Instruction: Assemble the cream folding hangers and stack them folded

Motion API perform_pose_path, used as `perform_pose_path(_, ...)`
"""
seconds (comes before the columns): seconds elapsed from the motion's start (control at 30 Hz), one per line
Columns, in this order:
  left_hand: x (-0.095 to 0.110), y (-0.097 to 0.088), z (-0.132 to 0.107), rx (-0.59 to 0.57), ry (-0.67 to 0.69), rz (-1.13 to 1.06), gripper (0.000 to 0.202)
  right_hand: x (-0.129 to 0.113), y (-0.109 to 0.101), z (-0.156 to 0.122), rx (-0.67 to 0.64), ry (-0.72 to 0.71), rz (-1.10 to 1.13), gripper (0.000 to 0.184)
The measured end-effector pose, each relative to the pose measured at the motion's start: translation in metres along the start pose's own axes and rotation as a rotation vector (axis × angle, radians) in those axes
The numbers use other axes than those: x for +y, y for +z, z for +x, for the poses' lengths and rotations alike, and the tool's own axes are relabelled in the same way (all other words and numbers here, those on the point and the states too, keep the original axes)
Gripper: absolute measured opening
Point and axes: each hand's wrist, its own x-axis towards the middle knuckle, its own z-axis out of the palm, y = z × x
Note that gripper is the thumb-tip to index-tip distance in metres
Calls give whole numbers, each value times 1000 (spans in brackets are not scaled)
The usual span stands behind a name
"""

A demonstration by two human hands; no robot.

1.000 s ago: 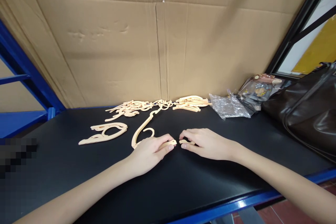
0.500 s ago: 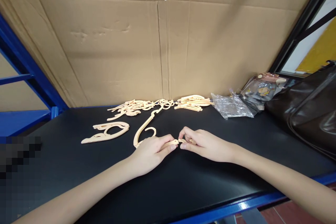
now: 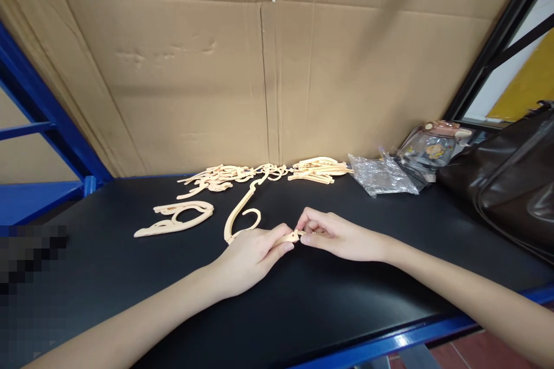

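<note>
The left hand (image 3: 251,259) grips one arm of a cream hanger (image 3: 232,218), thumb and finger pinching near its tip. The right hand (image 3: 335,236) pinches a small cream piece (image 3: 302,233) right at that tip. Both hands are about halfway between the far and near edges of the black worktop (image 3: 367,300). It looks like the two bits are being fitted together, but the fingers hide too much to tell if they are joined.

To do this well, I would hold the arm steady close to its end, line up the small piece, then push gently and straight — a crooked shove might bend or chip it. Keeping fingertips out of the gap should stop a pinch.

The hanger looks like smooth, hard plastic. Its other arm curves toward the far edge, and a round hook curls up beside the left hand. Toward the worktop's left edge lies a folded hanger (image 3: 179,227) with an oval hole. Along the far edge are a messy left heap (image 3: 220,174), a neater right stack (image 3: 318,170) and a crinkly, shiny plastic bag (image 3: 381,174) — thin and see-through.
</note>
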Motion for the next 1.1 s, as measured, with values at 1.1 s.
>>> perform_pose_path(1.1, 2, 6, -1, 81, -6, 50, 21, 12, 8, 7, 59, 84, 375, 29)
